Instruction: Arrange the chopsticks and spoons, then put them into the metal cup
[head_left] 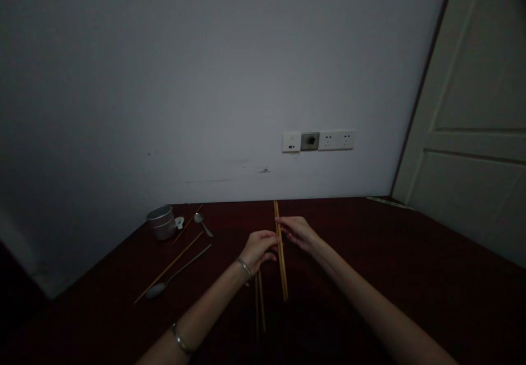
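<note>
A pair of long wooden chopsticks [282,269] is held close together, pointing away from me. My left hand [259,249] pinches them near the middle, with its thumb and fingertips against the sticks. Farther up, my right hand [296,229] grips the same pair from the right side. Below my left wrist, two more chopsticks [261,304] lie side by side on the dark red tabletop [337,299]; their upper ends are hidden behind my left hand.
To the left are a metal cup [161,223] with a small white handle, a short spoon [204,224], a long-handled spoon [158,289], a single chopstick [170,266] and another thin stick [188,224]. A white wall with sockets [337,140] rises behind; a door [472,129] stands right.
</note>
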A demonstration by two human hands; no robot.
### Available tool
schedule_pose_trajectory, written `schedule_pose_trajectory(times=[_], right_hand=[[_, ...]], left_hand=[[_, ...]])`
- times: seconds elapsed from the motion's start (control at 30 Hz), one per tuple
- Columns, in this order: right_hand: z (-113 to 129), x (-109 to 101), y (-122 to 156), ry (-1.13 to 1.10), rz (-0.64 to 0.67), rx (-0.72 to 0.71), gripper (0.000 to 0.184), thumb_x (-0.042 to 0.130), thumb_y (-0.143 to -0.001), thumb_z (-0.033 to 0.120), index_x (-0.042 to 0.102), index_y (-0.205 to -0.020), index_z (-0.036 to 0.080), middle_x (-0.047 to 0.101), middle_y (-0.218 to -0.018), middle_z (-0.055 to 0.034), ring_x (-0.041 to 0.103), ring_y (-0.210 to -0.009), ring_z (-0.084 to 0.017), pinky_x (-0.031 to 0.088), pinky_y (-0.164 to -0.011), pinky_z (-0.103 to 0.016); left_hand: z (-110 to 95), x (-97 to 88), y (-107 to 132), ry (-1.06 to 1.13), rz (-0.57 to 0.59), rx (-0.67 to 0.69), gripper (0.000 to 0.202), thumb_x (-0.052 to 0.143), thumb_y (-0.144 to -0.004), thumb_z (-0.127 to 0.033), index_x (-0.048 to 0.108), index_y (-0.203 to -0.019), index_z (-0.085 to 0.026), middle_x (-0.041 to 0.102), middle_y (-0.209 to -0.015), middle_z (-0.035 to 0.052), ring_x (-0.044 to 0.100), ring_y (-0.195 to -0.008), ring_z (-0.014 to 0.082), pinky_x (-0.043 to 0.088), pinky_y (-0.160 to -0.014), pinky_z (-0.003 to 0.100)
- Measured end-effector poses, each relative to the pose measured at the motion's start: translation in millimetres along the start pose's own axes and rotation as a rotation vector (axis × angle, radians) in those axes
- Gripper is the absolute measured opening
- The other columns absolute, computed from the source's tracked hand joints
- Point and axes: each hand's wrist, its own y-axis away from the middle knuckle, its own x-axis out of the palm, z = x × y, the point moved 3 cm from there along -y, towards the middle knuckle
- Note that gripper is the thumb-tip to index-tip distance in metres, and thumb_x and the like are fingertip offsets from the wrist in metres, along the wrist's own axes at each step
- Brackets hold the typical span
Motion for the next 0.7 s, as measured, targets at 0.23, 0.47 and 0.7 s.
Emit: schedule_pose_trajectory(times=[0.23,0.47,0.7], right_hand=[[-20,12,-10,0.172,-0.053,0.028,0.019,0.061,-0.07,0.028,0.054,-0.06,0.013,0.051,-0.043,0.0046,0.039,-0.03,-0.001,0.03,-0.03,-0.01],[-50,25,-12,0.363,-0.081,0.046,0.021,0.06,-0.067,0.022,0.052,-0.05,0.013,0.048,-0.037,0.0047,0.039,-0.029,-0.002,0.032,-0.031,-0.012],[-55,30,-17,0.592,-0.117,0.039,0.018,0.064,-0.058,0.015,0.052,-0.045,0.015,0.051,-0.037,0.0016,0.046,-0.031,-0.008,0.038,-0.032,-0.017]], left_hand=[[-11,-37.5,-14,-0.111,0.029,-0.099,0.03,0.064,-0.065,-0.039,0.057,-0.076,-0.011,0.061,-0.064,0.004,0.054,-0.048,0.0088,0.041,-0.044,0.02],[-13,-91.4,-26,-0.183,-0.233,-0.082,0.023,0.057,-0.071,-0.035,0.055,-0.074,-0.012,0.057,-0.059,-0.0005,0.048,-0.043,0.005,0.036,-0.043,0.017],[6,-96.8,-31,-0.793,-0.216,-0.087,0.026,0.055,-0.071,-0.035,0.056,-0.058,-0.012,0.054,-0.047,-0.0012,0.041,-0.036,0.0059,0.033,-0.04,0.019]])
